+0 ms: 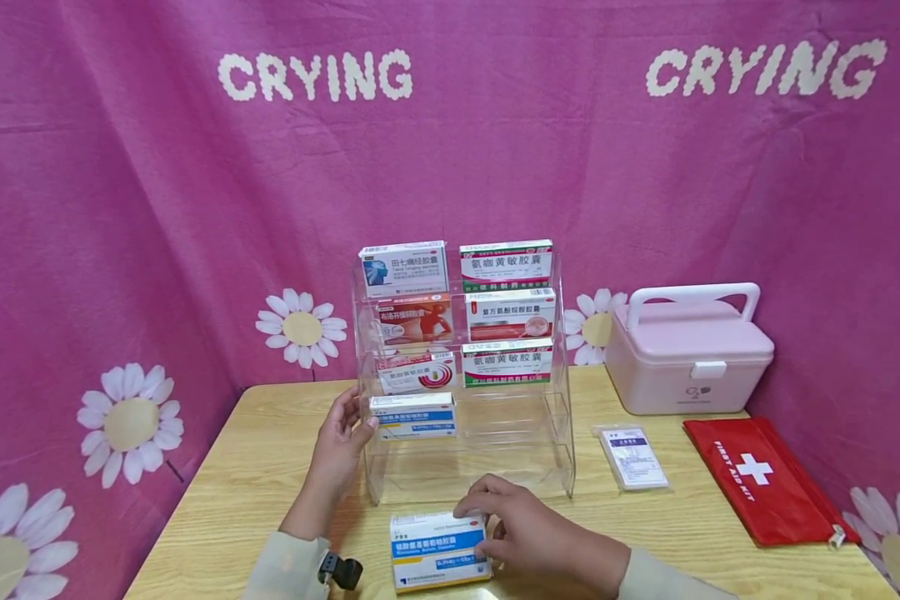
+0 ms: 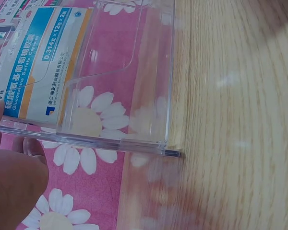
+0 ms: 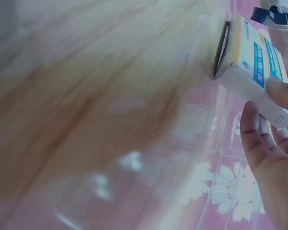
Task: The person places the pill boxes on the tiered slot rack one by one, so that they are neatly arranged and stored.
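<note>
A clear plastic display rack (image 1: 468, 475) with stepped tiers stands mid-table, holding several medicine boxes. My left hand (image 1: 345, 429) grips its left side wall, thumb in front and fingers behind. Beside that thumb, a blue-and-white medicine box (image 1: 412, 417) sits in the fourth tier down; the left wrist view shows the same box (image 2: 43, 62) through the clear plastic. In front of the rack, my right hand (image 1: 521, 525) pinches the right end of a matching blue-and-white medicine box (image 1: 431, 554). The right wrist view shows the thumb on this box's (image 3: 252, 52) printed face and fingers behind it.
Right of the rack lies a small white packet (image 1: 633, 458) in a clear bag. Farther right are a red first aid pouch (image 1: 765, 483) and a pale pink handled case (image 1: 690, 358). A pink flowered curtain (image 1: 450, 150) hangs behind the wooden table (image 1: 217, 483).
</note>
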Motion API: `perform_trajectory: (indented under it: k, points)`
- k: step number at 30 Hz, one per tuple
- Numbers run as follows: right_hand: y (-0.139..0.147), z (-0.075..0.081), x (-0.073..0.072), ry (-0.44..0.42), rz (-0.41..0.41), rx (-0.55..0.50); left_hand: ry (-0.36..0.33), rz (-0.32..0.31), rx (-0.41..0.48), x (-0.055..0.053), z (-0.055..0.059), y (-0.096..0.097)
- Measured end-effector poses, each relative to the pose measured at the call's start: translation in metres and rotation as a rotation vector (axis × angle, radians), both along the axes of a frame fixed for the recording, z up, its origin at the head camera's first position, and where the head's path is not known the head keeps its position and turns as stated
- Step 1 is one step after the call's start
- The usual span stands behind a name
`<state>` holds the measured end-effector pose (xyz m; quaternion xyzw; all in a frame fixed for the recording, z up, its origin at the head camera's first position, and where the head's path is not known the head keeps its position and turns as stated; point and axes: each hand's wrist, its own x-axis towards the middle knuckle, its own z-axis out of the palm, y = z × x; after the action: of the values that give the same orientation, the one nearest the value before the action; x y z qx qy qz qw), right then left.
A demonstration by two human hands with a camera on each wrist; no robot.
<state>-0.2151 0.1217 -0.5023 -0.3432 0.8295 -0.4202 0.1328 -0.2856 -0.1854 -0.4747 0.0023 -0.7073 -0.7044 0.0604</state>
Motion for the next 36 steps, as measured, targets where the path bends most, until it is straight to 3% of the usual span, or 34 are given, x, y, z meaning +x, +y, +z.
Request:
perform_trajectory:
  k: [6,10,13,19,24,29,36]
  points:
    - [0.012,0.002,0.002,0.116,0.02,-0.083,0.01,-0.002,0.013,-0.002,-0.001,0.001]
    - [0.027,0.011,-0.003,0.249,0.004,-0.129,0.017,-0.003,0.017,-0.002,-0.001,0.002]
    - [0.041,0.026,-0.011,0.33,-0.071,-0.18,0.025,-0.008,0.025,-0.003,0.0,0.003]
    - [0.071,0.068,-0.033,0.458,-0.299,-0.276,0.037,-0.001,0.027,-0.003,-0.001,0.002]
    - [0.086,0.085,-0.048,0.539,-0.403,-0.335,0.049,0.003,0.014,-0.002,-0.003,0.0]
    - [0.091,0.089,-0.061,0.65,-0.404,-0.298,0.053,-0.005,0.007,-0.003,-0.003,-0.001]
    - [0.092,0.087,-0.07,0.782,-0.365,-0.137,0.049,-0.006,0.015,-0.002,-0.001,0.001]
